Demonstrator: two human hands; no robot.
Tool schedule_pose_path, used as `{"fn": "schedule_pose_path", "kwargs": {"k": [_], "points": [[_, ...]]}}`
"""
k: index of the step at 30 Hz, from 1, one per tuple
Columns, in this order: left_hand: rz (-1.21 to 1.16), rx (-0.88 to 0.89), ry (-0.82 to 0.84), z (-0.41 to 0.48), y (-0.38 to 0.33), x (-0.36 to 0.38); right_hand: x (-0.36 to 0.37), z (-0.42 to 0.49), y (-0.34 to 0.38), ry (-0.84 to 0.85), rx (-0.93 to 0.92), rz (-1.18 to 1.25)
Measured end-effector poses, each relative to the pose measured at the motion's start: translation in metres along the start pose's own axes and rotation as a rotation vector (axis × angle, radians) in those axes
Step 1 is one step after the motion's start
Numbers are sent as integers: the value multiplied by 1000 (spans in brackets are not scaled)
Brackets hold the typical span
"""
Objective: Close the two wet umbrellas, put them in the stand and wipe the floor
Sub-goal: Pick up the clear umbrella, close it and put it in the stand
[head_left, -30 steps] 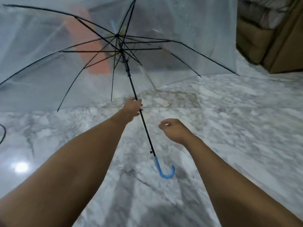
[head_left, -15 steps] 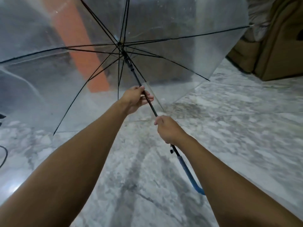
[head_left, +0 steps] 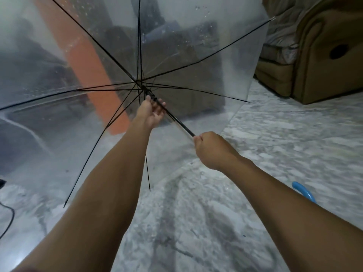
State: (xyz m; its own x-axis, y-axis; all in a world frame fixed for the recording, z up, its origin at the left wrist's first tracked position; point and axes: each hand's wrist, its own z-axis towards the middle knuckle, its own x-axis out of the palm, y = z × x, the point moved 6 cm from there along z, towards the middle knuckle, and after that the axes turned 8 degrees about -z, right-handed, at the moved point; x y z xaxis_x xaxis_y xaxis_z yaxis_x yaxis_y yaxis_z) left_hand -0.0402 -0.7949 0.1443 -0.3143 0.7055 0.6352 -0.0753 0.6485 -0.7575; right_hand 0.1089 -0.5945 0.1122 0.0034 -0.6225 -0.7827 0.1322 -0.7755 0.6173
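A clear plastic umbrella (head_left: 186, 55) with black ribs is spread open in front of me, its canopy dotted with water drops. My left hand (head_left: 152, 112) is wrapped around the black shaft (head_left: 176, 120) just below the runner, near the hub. Lower on the shaft my right hand (head_left: 211, 150) grips in a fist. The blue hooked handle (head_left: 303, 192) pokes out behind my right forearm. No second umbrella, stand or cloth is in view.
The floor (head_left: 275, 144) is grey-white marble, with water drops near the middle. A brown sofa (head_left: 324, 61) stands at the right. An orange panel (head_left: 94, 75) shows through the canopy. A black cable (head_left: 7, 218) lies at the left edge.
My right hand reached in and closed on the shaft. My left hand slid up the shaft toward the runner. The umbrella tilted, its handle swinging down to the right.
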Motion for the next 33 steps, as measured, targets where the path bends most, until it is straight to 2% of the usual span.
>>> {"fn": "schedule_pose_path", "kwargs": {"k": [9,17,22,29,33], "points": [[-23,16,-38,13,-14,-1,-7,-11,11,27,-60,-22],[-62,70,-4,27,-30,3,-7,-10,14,51,-97,-56],[46,77,-41,26,-30,3,-12,-5,13,48,-73,-90],[50,-72,111,-19,48,33,-12,23,11,21,24,-27],[-11,-107,137,-17,63,26,-9,32,1,28,47,-50]]}}
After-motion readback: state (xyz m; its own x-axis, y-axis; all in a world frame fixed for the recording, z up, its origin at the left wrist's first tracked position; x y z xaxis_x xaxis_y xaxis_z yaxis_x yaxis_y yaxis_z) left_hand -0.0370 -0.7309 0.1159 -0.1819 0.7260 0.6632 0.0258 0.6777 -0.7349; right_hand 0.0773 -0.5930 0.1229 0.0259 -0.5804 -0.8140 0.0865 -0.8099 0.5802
